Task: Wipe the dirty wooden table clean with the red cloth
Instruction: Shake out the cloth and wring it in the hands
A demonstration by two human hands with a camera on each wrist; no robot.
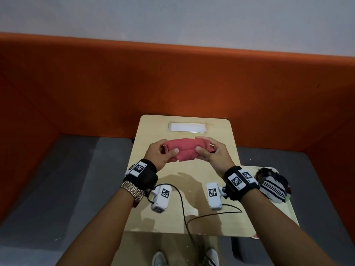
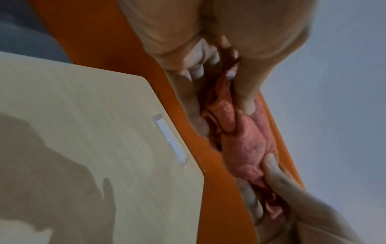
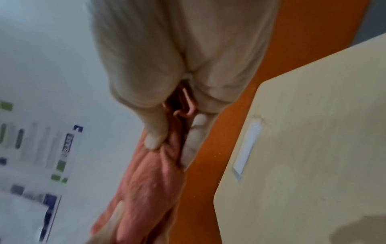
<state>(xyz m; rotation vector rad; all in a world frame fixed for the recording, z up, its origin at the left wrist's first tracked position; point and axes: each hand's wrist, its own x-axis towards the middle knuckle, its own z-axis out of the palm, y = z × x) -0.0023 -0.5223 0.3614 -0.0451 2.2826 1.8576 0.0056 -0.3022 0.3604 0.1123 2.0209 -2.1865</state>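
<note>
Pale wooden bench (image 1: 184,214) before an orange partition (image 1: 172,77); a white label (image 1: 187,127) lies near its far edge; you hold the bunched red cloth (image 1: 185,149) above the bench, left hand (image 1: 160,153) and right hand (image 1: 214,153) each pinching one end between thumb and curled fingers (image 1: 173,150); striped fabric (image 1: 272,186) rests at the right.

A: so an orange padded partition (image 1: 172,79) is wrapping round the spot on three sides, pale grey wall (image 1: 192,18) rising above it

B: yep, and grey flooring (image 1: 67,179) is showing down low on both sides, light's looking soft and a bit dim
</note>
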